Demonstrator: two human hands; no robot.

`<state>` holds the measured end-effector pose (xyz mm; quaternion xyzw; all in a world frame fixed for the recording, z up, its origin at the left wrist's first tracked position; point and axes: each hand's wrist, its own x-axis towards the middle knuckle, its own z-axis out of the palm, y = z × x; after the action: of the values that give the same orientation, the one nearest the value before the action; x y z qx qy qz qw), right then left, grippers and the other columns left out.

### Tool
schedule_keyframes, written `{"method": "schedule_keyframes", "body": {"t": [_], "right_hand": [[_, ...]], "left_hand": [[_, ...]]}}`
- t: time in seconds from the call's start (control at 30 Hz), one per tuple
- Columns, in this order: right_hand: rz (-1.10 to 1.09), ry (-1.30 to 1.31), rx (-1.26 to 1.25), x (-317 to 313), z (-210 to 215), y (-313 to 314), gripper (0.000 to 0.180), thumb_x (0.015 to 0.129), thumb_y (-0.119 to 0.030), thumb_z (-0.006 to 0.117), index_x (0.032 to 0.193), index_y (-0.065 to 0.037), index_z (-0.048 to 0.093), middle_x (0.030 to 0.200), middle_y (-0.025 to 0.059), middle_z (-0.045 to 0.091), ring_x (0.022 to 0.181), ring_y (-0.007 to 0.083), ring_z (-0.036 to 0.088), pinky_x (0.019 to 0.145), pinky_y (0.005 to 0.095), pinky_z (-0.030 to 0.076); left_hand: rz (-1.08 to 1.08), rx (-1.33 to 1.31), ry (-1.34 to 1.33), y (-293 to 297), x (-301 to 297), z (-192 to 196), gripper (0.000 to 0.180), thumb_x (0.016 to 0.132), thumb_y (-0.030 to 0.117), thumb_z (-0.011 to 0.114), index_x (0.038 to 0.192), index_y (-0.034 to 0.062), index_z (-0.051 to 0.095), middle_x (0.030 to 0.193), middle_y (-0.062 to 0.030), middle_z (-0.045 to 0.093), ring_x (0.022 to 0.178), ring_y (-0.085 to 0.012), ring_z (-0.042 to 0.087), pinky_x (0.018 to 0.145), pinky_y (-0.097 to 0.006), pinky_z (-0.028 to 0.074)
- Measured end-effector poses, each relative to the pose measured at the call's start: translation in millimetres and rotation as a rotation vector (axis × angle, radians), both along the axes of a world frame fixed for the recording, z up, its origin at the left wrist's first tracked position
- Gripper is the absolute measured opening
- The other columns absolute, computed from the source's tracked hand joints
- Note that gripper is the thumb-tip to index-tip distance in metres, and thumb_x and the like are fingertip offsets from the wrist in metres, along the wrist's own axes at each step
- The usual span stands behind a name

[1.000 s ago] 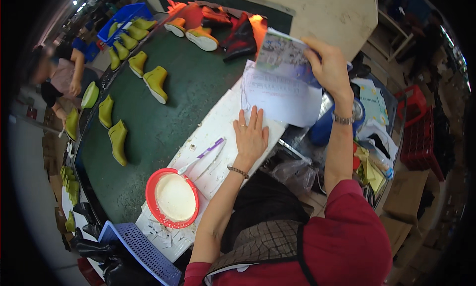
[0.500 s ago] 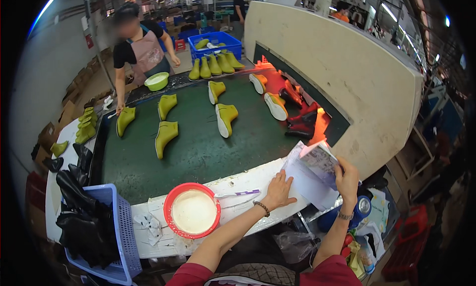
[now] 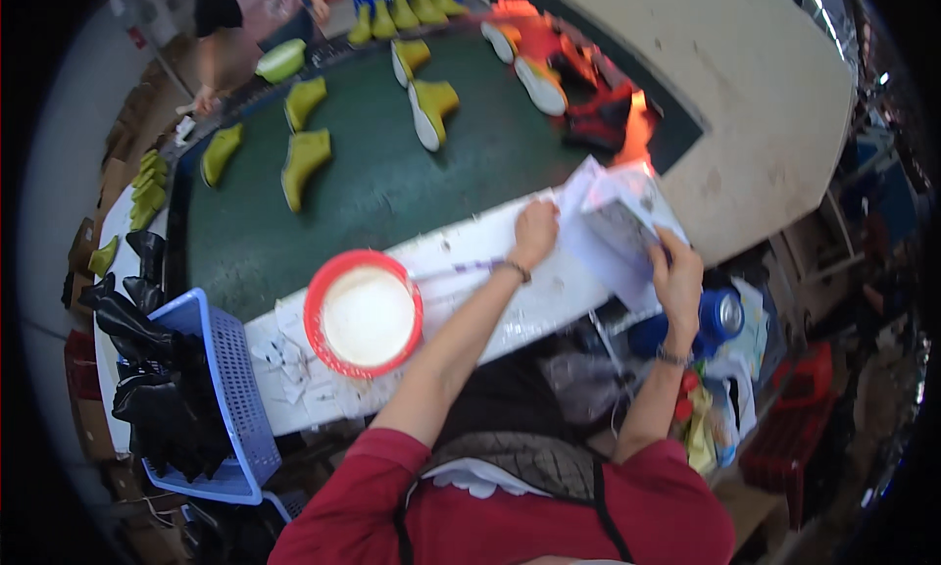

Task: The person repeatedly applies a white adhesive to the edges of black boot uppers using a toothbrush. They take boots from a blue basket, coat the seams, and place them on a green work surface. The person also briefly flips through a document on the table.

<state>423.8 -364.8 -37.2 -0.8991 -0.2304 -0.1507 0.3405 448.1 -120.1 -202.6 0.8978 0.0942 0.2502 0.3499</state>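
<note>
Papers (image 3: 613,234) at the white bench's (image 3: 510,315) right end, right hand (image 3: 676,276) pinching the near edge, left hand (image 3: 535,234) closed on the far corner. Better to grip both edges firmly and lift level, clear of the red bowl (image 3: 364,313).
</note>
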Motion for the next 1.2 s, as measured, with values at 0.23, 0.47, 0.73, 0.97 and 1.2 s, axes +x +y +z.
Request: {"method": "schedule_keyframes", "body": {"t": [0.23, 0.47, 0.73, 0.97, 1.2], "right_hand": [[-0.001, 0.116, -0.029, -20, -19, -8, 0.025, 0.088, -0.007, 0.067, 0.112, -0.003, 0.073, 0.1, 0.0222, 0.073, 0.088, 0.0388, 0.072, 0.081, 0.0404, 0.056], [0.188, 0.319, -0.082, -45, -34, 13, 0.027, 0.081, -0.001, 0.07, 0.107, -0.002, 0.073, 0.102, 0.0164, 0.075, 0.093, 0.0329, 0.073, 0.084, 0.039, 0.056], [0.396, 0.426, -0.226, -57, -64, 35, 0.029, 0.081, -0.007, 0.078, 0.107, 0.002, 0.072, 0.099, 0.0147, 0.075, 0.085, 0.0246, 0.071, 0.08, 0.0359, 0.056], [0.555, 0.364, 0.065, -81, -47, 141, 0.029, 0.088, -0.002, 0.07, 0.117, 0.001, 0.07, 0.108, 0.0146, 0.074, 0.096, 0.0252, 0.07, 0.085, 0.0359, 0.053], [0.75, 0.04, -0.169, -93, -80, 214, 0.048, 0.076, -0.002, 0.068, 0.123, -0.01, 0.07, 0.111, 0.0154, 0.072, 0.102, 0.0356, 0.065, 0.09, 0.0478, 0.051]], "left_hand": [[0.004, -0.287, 0.072, 8, 1, 12, 0.019, 0.08, 0.002, 0.066, 0.096, 0.0029, 0.077, 0.082, -0.0184, 0.074, 0.078, -0.032, 0.072, 0.075, -0.043, 0.057], [-0.069, -0.297, 0.105, 1, -3, 20, 0.043, 0.075, 0.005, 0.073, 0.118, 0.001, 0.069, 0.101, -0.0191, 0.074, 0.094, -0.037, 0.07, 0.088, -0.045, 0.056], [-0.146, -0.271, -0.316, 53, -242, 190, 0.029, 0.084, 0.007, 0.072, 0.113, 0.0063, 0.072, 0.114, -0.0137, 0.071, 0.112, -0.0327, 0.065, 0.101, -0.043, 0.049], [1.345, 0.622, -0.179, 206, -510, 238, 0.062, 0.089, 0.024, 0.074, 0.143, 0.0026, 0.053, 0.133, -0.0223, 0.061, 0.118, -0.039, 0.061, 0.103, -0.045, 0.046], [1.81, 0.309, 0.052, 365, -659, 161, 0.143, 0.061, 0.073, 0.087, 0.143, -0.0213, 0.018, 0.15, -0.0383, 0.038, 0.135, -0.0392, 0.05, 0.115, -0.042, 0.04]]}}
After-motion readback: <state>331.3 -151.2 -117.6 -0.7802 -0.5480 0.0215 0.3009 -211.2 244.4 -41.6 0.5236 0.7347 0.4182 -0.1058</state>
